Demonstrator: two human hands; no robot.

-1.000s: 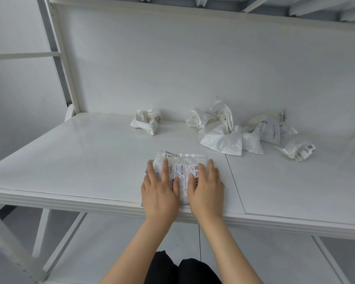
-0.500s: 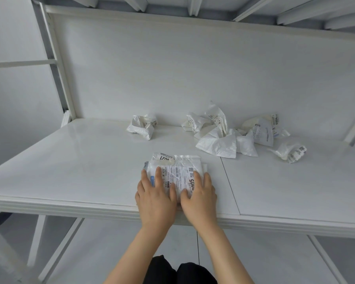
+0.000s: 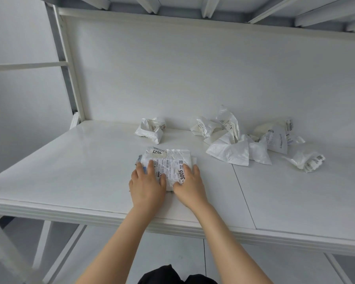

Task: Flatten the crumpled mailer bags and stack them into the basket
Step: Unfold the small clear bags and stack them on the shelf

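Mailer bag (image 3: 169, 158), crinkled white plastic, lies flat under left hand (image 3: 147, 185) and right hand (image 3: 190, 187), fingers straight.

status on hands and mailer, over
Left hand, right hand flat on white plastic labelled mailer bag. Crumpled white bags behind, apart. No basket in view.

The table (image 3: 80, 171) has a smooth, glossy white top, the back panel (image 3: 172, 78) looks matt, and the frame (image 3: 68, 68) looks like white-painted metal. The mailer bag (image 3: 172, 158) at the front is thin white plastic film, finely creased and faintly shiny, with matt paper labels (image 3: 181, 174) printed in black. The crumpled bags (image 3: 230, 149) further back are the same wrinkled film.
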